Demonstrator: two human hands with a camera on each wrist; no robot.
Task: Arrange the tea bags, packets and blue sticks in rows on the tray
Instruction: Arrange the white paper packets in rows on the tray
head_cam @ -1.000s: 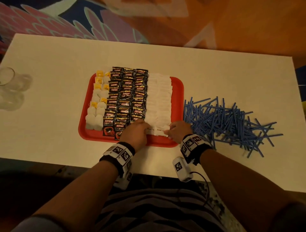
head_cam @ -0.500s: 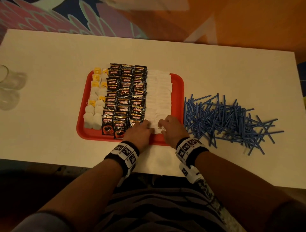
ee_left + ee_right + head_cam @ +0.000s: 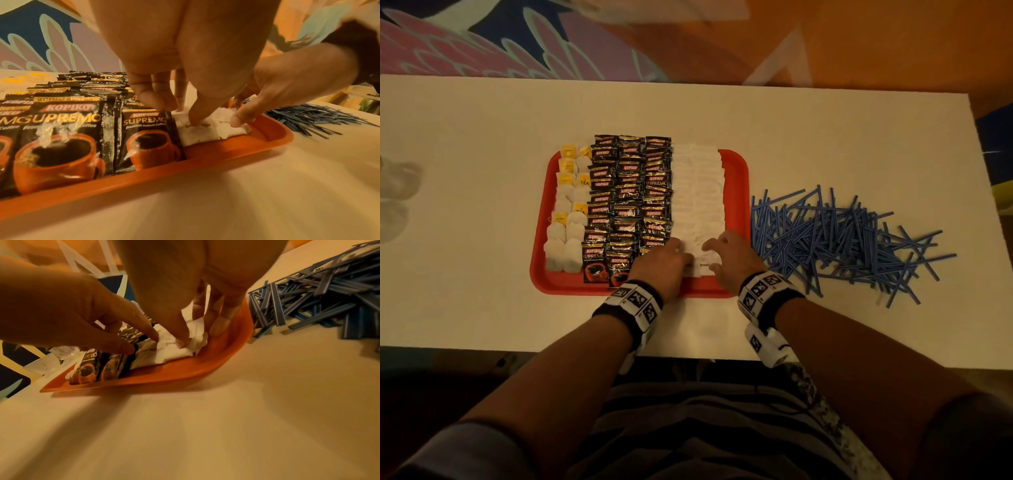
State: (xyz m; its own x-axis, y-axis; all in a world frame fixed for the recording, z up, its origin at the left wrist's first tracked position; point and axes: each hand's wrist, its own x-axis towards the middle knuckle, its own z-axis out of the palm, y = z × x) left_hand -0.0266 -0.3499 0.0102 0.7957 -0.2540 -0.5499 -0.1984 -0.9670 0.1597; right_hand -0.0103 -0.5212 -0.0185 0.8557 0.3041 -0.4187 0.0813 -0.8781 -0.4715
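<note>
Nearest white packets (image 3: 702, 265) — half hidden under both hands

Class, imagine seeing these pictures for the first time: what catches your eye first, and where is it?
A red tray mid-table, packed with rows: tea bags leftmost, black coffee packets in the middle, white packets on the right. Both hands, left and right, press the nearest white packets. Right of the tray lies a loose heap of blue sticks.

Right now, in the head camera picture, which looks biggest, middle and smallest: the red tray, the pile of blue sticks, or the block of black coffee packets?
Largest to smallest:
1. Red plastic tray
2. Loose pile of blue sticks, spread nearly as wide, so this is close
3. Block of black coffee packets
</note>
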